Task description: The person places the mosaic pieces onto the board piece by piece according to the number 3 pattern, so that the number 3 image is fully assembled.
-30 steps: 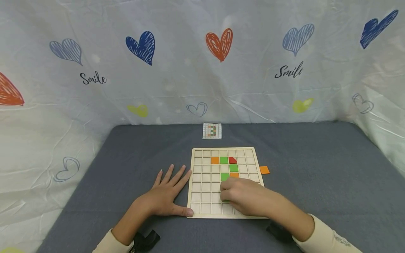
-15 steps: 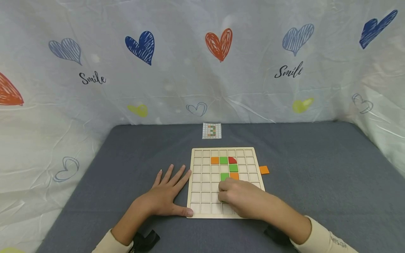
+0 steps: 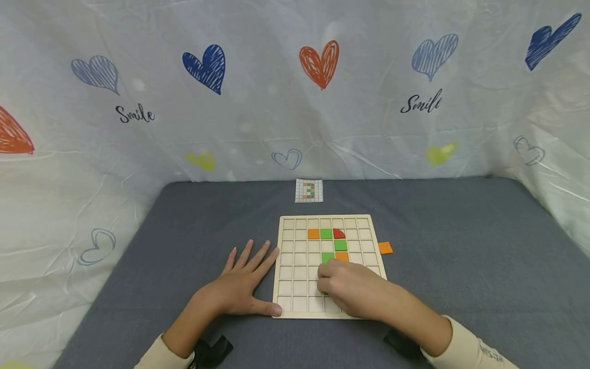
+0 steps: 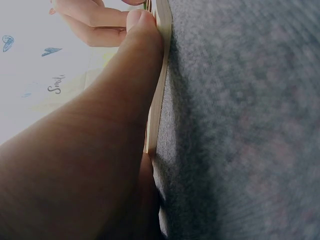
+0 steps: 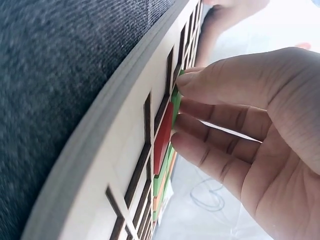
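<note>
A pale wooden grid board [image 3: 295, 289] lies on the table. Its upper cells hold an orange tile [image 3: 313, 234], a green tile [image 3: 326, 233] and a red quarter-round tile [image 3: 339, 233], with green and orange ones below. My left hand [image 3: 237, 289] rests spread on the cloth at the board's left edge, thumb on the near corner. Over the lower middle cells, my right hand [image 3: 355, 287] pinches a green tile [image 5: 175, 106] lying at the grid. In the right wrist view a red tile [image 5: 162, 142] sits beside it. The right hand covers several cells in the head view.
A loose orange tile [image 3: 385, 248] lies just right of the board. Behind the board is a small printed card [image 3: 309, 190] with a coloured grid pattern. Grey cloth [image 3: 461, 256] covers the table, and a white curtain [image 3: 258, 113] with hearts hangs behind.
Over the first half second, my right hand shifted slightly left, covering the green edge beneath its fingers more. Since then it has barely moved. The left hand and the board stay put.
</note>
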`<state>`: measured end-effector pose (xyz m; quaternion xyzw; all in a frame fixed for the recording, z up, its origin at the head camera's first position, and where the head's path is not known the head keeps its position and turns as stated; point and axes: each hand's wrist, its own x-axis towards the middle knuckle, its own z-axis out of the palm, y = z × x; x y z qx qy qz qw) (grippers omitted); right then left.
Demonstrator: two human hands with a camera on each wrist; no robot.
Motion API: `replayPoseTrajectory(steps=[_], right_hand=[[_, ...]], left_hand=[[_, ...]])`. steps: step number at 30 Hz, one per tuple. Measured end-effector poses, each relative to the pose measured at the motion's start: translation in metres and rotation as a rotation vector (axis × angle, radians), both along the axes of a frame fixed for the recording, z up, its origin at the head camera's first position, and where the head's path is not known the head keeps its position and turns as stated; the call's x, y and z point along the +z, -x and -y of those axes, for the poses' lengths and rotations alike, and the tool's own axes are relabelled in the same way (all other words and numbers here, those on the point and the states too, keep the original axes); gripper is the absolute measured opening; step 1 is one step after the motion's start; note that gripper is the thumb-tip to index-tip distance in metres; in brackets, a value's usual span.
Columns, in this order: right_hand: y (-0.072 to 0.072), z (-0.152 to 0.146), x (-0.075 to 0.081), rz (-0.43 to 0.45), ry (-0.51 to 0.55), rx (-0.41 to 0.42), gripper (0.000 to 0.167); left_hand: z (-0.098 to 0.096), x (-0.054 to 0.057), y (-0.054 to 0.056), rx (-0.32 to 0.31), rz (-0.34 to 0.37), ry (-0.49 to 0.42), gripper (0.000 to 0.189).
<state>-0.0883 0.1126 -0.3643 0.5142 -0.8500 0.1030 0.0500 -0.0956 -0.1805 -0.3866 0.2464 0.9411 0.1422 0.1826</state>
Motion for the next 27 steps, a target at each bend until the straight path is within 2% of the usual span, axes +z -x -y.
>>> replayPoseTrajectory(steps=[19, 24, 27], right_hand=[[0.002, -0.004, 0.001, 0.039, 0.018, 0.017, 0.015], [0.009, -0.015, 0.006, 0.096, 0.05, 0.0, 0.016], [0.017, -0.025, 0.011, 0.114, 0.059, -0.051, 0.018]], left_hand=[[-0.002, 0.003, -0.001, 0.009, 0.001, 0.011, 0.119], [-0.002, 0.003, -0.001, 0.004, 0.003, 0.013, 0.119], [-0.002, 0.003, -0.001, 0.001, 0.003, 0.012, 0.119]])
